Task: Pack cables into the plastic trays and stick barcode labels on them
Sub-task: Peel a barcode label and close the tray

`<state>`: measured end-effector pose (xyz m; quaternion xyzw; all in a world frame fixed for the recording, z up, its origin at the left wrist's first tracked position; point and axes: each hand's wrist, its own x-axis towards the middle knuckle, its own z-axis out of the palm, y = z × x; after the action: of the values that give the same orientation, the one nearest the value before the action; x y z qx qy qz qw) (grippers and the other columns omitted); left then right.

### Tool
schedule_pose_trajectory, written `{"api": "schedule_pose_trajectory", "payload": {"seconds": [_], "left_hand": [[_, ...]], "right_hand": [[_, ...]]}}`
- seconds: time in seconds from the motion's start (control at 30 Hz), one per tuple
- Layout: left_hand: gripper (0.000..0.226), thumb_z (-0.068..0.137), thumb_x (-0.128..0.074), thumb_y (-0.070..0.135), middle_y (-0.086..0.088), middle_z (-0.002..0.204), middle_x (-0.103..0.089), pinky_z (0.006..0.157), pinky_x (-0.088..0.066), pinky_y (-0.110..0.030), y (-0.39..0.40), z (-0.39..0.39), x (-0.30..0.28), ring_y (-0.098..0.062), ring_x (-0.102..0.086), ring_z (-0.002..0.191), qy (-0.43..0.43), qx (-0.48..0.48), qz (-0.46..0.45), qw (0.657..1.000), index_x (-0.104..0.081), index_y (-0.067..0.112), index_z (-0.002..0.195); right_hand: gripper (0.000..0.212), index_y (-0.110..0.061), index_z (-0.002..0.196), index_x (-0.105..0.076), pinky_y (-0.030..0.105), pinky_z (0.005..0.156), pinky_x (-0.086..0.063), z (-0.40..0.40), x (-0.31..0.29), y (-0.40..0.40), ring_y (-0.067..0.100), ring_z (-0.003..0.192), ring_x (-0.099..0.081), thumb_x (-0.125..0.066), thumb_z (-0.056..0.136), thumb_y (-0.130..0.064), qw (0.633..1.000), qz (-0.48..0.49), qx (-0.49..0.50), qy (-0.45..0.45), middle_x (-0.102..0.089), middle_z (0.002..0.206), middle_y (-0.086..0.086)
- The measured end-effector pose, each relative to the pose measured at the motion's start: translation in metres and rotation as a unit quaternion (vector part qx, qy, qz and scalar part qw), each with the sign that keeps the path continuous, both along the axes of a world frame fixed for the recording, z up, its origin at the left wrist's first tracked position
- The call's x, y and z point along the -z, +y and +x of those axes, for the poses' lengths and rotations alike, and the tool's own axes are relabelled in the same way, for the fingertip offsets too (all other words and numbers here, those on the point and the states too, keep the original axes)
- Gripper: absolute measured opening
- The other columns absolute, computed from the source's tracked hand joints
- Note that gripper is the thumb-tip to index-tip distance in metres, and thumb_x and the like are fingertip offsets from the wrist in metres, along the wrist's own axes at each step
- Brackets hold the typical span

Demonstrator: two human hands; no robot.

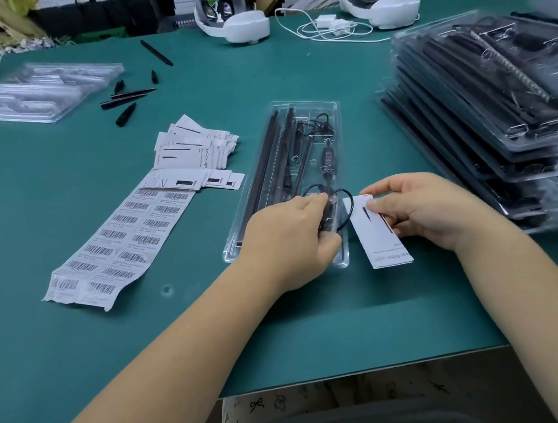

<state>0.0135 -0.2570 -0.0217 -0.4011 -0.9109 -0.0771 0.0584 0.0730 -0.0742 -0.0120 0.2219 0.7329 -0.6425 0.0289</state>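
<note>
A clear plastic tray [332,109] lies lengthwise at the table's middle, holding black light bars and a black cable [322,127] with an inline controller. My left hand [287,234] pinches a looped end of the black cable over the tray's near end. My right hand [418,210] holds a white folded leaflet [376,235] just right of the tray, thumb on top. A sheet of barcode labels [119,242] lies to the left, beside a pile of white leaflets [191,148].
A tall stack of packed trays [487,110] stands at the right. Empty clear trays [31,92] lie at the far left, with loose black spikes and rods [128,99] near them. Two white headsets [233,19] and white cords sit at the back. The table's front edge is close.
</note>
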Motion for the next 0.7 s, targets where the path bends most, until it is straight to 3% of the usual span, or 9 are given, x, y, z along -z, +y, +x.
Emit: {"api": "schedule_pose_trajectory", "payload": {"seconds": [0.13,0.23,0.33,0.5,0.7], "left_hand": [[0.065,0.076,-0.024,0.039,0.004,0.108,-0.062,0.062,-0.021,-0.029,0.0,0.001,0.0,-0.022,-0.055,0.092,0.015,-0.006,-0.002,1.0,-0.049,0.019,0.132],[0.067,0.076,-0.021,0.039,0.002,0.111,-0.064,0.063,-0.03,-0.029,0.001,0.0,0.002,-0.024,-0.057,0.094,0.013,-0.001,0.015,1.0,-0.051,0.017,0.131],[0.08,0.07,-0.008,0.045,0.0,0.117,-0.064,0.076,-0.044,-0.034,-0.001,0.0,0.001,-0.026,-0.059,0.099,-0.003,0.003,0.033,0.999,-0.053,0.014,0.13],[0.067,0.078,-0.033,0.036,-0.002,0.135,-0.058,0.092,-0.043,-0.032,-0.004,0.002,-0.001,-0.024,-0.056,0.118,-0.056,-0.002,0.102,0.993,-0.049,0.013,0.139],[0.067,0.079,-0.031,0.04,0.004,0.135,-0.056,0.087,-0.039,-0.028,-0.004,0.0,0.0,-0.019,-0.055,0.117,-0.052,0.001,0.093,0.994,-0.048,0.019,0.14]], "right_hand": [[0.015,-0.011,0.084,-0.065,0.016,0.038,-0.04,0.0,-0.001,0.01,0.006,0.041,-0.05,-0.056,0.087,0.0,0.998,0.028,0.06,-0.009,-0.061,0.051,-0.004],[0.012,-0.008,0.088,-0.065,0.016,0.039,-0.043,-0.002,0.0,0.007,0.009,0.042,-0.051,-0.057,0.086,0.0,0.994,-0.06,0.085,0.015,-0.061,0.06,0.003],[0.009,-0.006,0.089,-0.062,0.019,0.046,-0.051,-0.006,0.005,-0.006,0.008,0.046,-0.059,-0.061,0.085,0.002,0.997,-0.055,0.053,0.03,-0.065,0.061,0.002],[0.011,-0.004,0.088,-0.062,0.019,0.05,-0.053,-0.019,0.009,-0.022,0.008,0.049,-0.061,-0.066,0.083,0.005,0.994,-0.009,0.077,0.072,-0.064,0.068,0.007],[0.007,-0.004,0.086,-0.064,0.018,0.054,-0.053,-0.015,0.009,-0.016,0.007,0.052,-0.061,-0.062,0.085,0.003,0.996,-0.03,0.046,0.071,-0.064,0.069,0.005]]}}
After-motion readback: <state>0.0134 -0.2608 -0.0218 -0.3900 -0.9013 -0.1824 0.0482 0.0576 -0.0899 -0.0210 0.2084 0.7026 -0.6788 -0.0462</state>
